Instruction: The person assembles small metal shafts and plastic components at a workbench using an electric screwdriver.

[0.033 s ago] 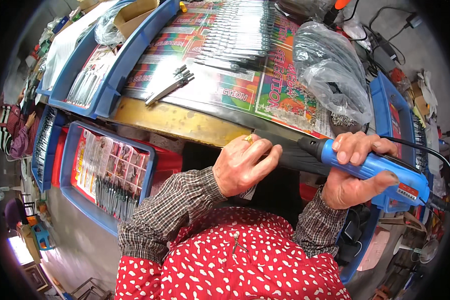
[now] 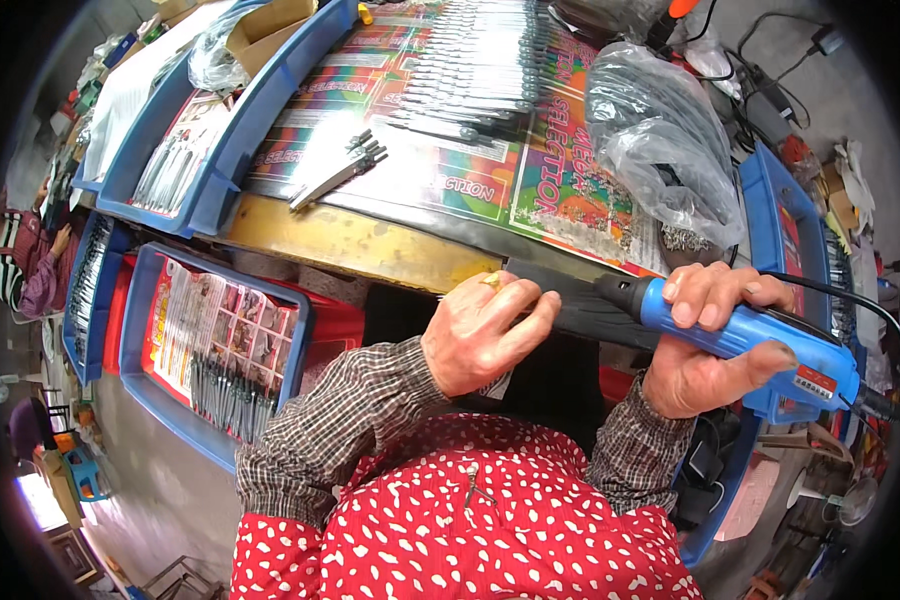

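My right hand (image 2: 692,378) is wrapped around a blue electric screwdriver (image 2: 760,345), its black nose pointing left toward my other hand. By the table's front edge, my left hand (image 2: 490,335) is closed, fingers curled and thumb pressed against them. Whatever it may hold is hidden. A yellow ring sits on one of its fingers. Beyond the hands, a long row of slim silver pieces with dark ends (image 2: 470,75) covers the printed table sheet. A few similar pieces (image 2: 338,178) lie in a small pile nearer the edge. Tiny screws (image 2: 685,238) are heaped beside a clear plastic bag (image 2: 660,140) of dark parts.
Blue trays stand on the left, one holding silver pieces (image 2: 170,175) and a lower one holding dark slim pieces (image 2: 232,395). Another blue tray (image 2: 765,190) is at the right. A black cable (image 2: 850,300) runs past the screwdriver. Another person's arm (image 2: 45,275) shows far left.
My left hand has shifted very slightly to the left. The right hand and the screwdriver look the same.
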`<control>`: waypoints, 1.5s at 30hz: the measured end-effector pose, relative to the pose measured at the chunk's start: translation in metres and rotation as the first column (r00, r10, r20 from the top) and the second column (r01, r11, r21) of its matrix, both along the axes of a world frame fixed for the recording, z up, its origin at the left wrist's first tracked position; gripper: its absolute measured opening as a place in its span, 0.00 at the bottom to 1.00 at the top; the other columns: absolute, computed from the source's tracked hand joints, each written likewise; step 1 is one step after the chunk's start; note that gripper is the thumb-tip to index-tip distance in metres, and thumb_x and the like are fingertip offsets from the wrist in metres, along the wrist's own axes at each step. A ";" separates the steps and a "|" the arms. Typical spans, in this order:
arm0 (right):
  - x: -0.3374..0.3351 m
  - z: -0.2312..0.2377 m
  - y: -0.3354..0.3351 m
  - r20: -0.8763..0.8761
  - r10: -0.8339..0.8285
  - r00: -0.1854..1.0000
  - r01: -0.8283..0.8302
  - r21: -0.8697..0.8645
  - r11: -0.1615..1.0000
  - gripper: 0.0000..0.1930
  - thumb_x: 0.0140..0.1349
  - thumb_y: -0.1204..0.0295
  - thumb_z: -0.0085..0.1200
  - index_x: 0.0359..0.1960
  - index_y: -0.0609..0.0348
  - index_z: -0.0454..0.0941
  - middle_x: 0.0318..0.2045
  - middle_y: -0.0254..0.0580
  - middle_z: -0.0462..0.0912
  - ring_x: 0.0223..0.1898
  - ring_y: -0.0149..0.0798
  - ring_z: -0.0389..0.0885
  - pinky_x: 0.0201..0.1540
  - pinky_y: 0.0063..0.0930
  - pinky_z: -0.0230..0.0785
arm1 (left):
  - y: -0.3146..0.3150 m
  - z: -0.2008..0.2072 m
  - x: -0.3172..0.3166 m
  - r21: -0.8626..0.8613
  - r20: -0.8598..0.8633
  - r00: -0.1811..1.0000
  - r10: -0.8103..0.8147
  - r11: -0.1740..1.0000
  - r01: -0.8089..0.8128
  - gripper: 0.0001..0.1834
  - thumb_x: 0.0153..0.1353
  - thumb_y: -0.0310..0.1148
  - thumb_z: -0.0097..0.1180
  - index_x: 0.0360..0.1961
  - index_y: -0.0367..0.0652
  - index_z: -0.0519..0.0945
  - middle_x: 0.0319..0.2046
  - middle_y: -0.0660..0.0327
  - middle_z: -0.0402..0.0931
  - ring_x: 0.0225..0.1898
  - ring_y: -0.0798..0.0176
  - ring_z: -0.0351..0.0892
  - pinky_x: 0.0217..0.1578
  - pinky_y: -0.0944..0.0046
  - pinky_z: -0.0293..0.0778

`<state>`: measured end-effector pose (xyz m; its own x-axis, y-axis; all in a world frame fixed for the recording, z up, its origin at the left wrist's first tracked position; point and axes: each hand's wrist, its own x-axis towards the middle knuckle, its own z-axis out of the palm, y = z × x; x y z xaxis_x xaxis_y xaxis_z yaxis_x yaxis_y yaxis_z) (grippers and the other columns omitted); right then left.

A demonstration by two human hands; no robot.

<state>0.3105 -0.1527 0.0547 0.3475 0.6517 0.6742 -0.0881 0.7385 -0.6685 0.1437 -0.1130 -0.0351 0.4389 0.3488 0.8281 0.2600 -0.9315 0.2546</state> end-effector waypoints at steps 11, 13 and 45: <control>-0.007 0.002 0.000 -0.001 0.043 0.999 -0.043 -0.040 0.998 0.31 0.52 0.41 0.51 0.38 0.58 0.62 0.18 0.38 0.68 0.18 0.35 0.70 0.25 0.33 0.68 | -0.019 0.005 -0.033 -0.142 0.031 0.994 0.103 0.985 -0.098 0.18 0.36 0.18 0.62 0.34 0.36 0.78 0.27 0.57 0.74 0.24 0.59 0.75 0.23 0.64 0.69; -0.007 0.002 -0.001 -0.001 0.048 0.999 -0.048 -0.045 0.998 0.30 0.51 0.42 0.52 0.38 0.58 0.62 0.18 0.38 0.68 0.18 0.35 0.70 0.25 0.33 0.68 | -0.020 0.007 -0.039 -0.155 0.048 0.993 0.108 0.983 -0.100 0.18 0.36 0.18 0.63 0.34 0.36 0.78 0.26 0.57 0.74 0.24 0.58 0.74 0.23 0.64 0.69; -0.013 0.002 -0.006 -0.012 0.100 0.995 -0.101 -0.109 0.989 0.28 0.52 0.49 0.57 0.38 0.59 0.61 0.17 0.37 0.68 0.18 0.34 0.69 0.25 0.32 0.67 | -0.030 0.007 -0.052 -0.517 -0.013 0.976 0.219 0.834 -0.194 0.11 0.47 0.20 0.58 0.34 0.36 0.75 0.26 0.56 0.74 0.25 0.57 0.74 0.26 0.65 0.70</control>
<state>0.2975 -0.1583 0.0563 0.2805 0.7530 0.5952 -0.1623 0.6484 -0.7438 0.0918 -0.1431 -0.0286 0.2761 0.8067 0.5225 0.4083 -0.5906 0.6960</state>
